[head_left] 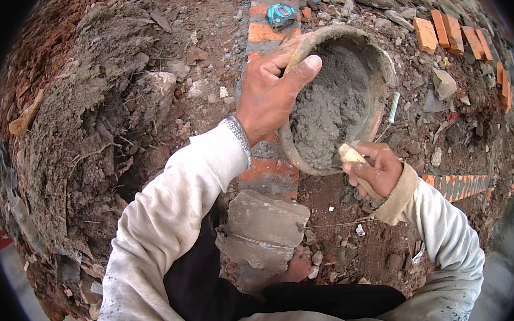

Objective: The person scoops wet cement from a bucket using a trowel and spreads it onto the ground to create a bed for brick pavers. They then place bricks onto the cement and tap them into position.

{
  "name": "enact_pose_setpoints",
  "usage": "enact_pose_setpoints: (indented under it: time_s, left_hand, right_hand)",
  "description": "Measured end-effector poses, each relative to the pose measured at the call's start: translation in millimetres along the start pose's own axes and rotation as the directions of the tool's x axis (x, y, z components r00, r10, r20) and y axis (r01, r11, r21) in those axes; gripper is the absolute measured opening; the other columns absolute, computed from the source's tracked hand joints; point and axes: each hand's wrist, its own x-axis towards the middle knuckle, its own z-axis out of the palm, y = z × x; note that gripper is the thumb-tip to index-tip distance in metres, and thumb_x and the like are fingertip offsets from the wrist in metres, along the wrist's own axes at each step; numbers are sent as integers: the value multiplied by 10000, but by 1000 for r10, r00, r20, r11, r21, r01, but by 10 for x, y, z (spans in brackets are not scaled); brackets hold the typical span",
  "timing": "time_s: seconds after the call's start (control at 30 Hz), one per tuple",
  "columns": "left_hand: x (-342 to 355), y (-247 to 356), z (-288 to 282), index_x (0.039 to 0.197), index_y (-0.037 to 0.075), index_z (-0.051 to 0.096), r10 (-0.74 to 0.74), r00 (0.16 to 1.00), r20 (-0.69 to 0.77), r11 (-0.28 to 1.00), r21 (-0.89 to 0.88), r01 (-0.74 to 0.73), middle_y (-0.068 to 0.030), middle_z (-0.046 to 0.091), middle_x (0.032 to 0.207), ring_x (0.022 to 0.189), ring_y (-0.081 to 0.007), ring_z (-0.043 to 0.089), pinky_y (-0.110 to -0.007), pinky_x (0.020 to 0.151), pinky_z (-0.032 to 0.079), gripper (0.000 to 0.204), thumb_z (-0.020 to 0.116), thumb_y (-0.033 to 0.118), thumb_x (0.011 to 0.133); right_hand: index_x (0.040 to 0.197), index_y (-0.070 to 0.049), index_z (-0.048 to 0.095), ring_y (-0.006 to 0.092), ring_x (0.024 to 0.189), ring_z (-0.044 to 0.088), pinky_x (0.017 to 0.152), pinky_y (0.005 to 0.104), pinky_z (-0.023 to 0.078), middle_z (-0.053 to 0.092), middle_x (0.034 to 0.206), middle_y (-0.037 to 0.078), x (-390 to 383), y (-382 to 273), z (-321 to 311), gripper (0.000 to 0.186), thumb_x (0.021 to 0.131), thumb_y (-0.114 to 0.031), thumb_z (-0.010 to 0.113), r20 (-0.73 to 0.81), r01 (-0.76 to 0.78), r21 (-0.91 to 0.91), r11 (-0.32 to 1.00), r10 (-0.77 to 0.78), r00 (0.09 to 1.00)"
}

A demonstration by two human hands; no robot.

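Observation:
A round, mortar-caked basin is tilted over the brick course, with wet grey mortar inside. My left hand grips its left rim, the thumb lying over the edge. Low at the basin's right side, my right hand is closed round the pale wooden handle of what looks like a trowel; its blade cannot be made out. Below the basin, a flat grey slab lies across the brick course, close to my bare foot.
A teal tape measure rests on the bricks beyond the basin. Loose orange bricks stand in a row at the far right. A string with a pale green handle runs beside the basin. Rough soil and rocks rise on the left.

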Motion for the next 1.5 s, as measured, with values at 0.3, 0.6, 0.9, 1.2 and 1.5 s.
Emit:
enact_pose_setpoints:
  time_s: [0.3,0.6,0.9,1.2,1.5]
  left_hand:
    - [49,68,18,1174,-11,556,-3,1000,13,998,-66,4,-121,593,1124,1014,-164,555,-291,869,450,436,608,277,851]
    - [371,-238,-622,1169,2,545,-210,977,-41,899,-401,177,-96,595,1105,969,-173,586,-303,841,479,362,587,200,870]
    - [358,-519,-1061,1139,37,539,-326,944,-42,870,-405,282,-97,610,1041,901,-196,601,-349,777,508,341,560,254,876]
    - [341,-432,-949,1181,30,521,-373,926,-59,871,-365,328,-72,593,1077,928,-174,589,-312,818,486,357,593,159,856]
    - [273,58,59,1162,-6,543,-165,979,116,943,-273,191,-75,616,1044,875,-132,607,-255,776,503,346,605,97,838]
  right_hand:
    - [1007,-14,538,73,451,490,399,211,390,534,641,25,3,38,-24,262,851,-217,594,28,49,157,986,-54,998]
    - [1156,40,514,79,414,463,389,210,376,546,647,61,-546,112,-407,438,794,-190,603,-126,206,104,973,-193,973]
    - [1186,-58,550,215,711,602,675,292,480,612,849,117,-1136,1104,-770,494,706,-120,649,-214,155,-707,690,-418,883]
    - [1195,-138,552,262,853,631,782,331,501,607,1009,118,-1542,1230,-801,460,758,-14,626,-573,-29,-751,659,-629,526]
    - [1152,-120,540,297,762,632,656,354,521,601,890,157,60,-456,-855,314,846,-195,541,-192,-338,-930,-145,-593,782]
